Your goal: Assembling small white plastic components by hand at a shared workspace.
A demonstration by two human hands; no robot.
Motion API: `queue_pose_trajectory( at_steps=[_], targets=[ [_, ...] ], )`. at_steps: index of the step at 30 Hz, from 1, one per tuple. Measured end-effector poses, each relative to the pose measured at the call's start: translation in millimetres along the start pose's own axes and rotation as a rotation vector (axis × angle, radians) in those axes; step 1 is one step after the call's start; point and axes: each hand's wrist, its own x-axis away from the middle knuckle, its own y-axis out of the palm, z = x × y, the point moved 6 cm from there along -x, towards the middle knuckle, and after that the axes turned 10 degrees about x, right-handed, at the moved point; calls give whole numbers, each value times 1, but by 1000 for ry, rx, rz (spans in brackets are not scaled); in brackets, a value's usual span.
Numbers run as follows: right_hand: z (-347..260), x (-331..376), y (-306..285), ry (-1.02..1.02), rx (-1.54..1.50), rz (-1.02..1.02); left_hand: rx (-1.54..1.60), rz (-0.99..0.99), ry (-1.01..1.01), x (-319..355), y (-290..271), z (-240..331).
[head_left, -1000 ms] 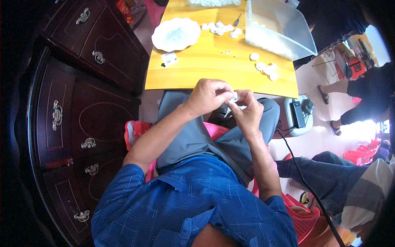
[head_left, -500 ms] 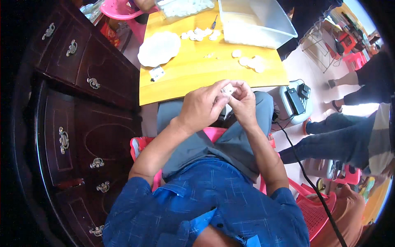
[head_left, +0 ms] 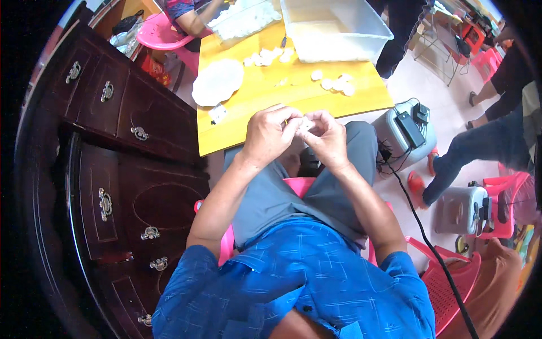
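My left hand (head_left: 267,135) and my right hand (head_left: 328,142) meet above my lap, close to the table's near edge. Between the fingertips of the right hand is a small white piece (head_left: 306,124), its exact kind too small to tell. The left hand's thumb and fingers are pinched together right beside this piece; what they hold, if anything, is hidden. On the yellow table (head_left: 254,121) beyond lie several round white pieces (head_left: 337,85) to the right and another cluster of white pieces (head_left: 265,56) farther back. Tiny bits (head_left: 282,82) lie between.
A white scalloped plate (head_left: 218,82) and a small white packet (head_left: 218,113) lie at the table's left. Two clear plastic bins, one large (head_left: 361,48) and one filled (head_left: 243,22), stand at the back. Dark drawers (head_left: 135,169) flank my left; a black cable (head_left: 418,217) runs at right.
The view has shifted slightly. My left fingers have drawn back a little from the white piece, which stays in the right fingertips. At right, a standing person's legs have moved.
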Motion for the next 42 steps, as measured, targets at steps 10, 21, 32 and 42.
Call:
queue_pose_trajectory(
  at_steps=[10,21,32,42],
  targets=[
    [-3,4,-1,-70,160,-34,115,-77,-93,6,6,-20],
    [0,-6,-10,-60,260,-108,-202,-54,-234,-45,-32,-114],
    [16,-74,-78,-73,800,273,-610,139,-211,-121,-44,-173],
    [42,-91,-80,-51,981,227,-505,-16,-113,-85,-8,-165]
  ],
)
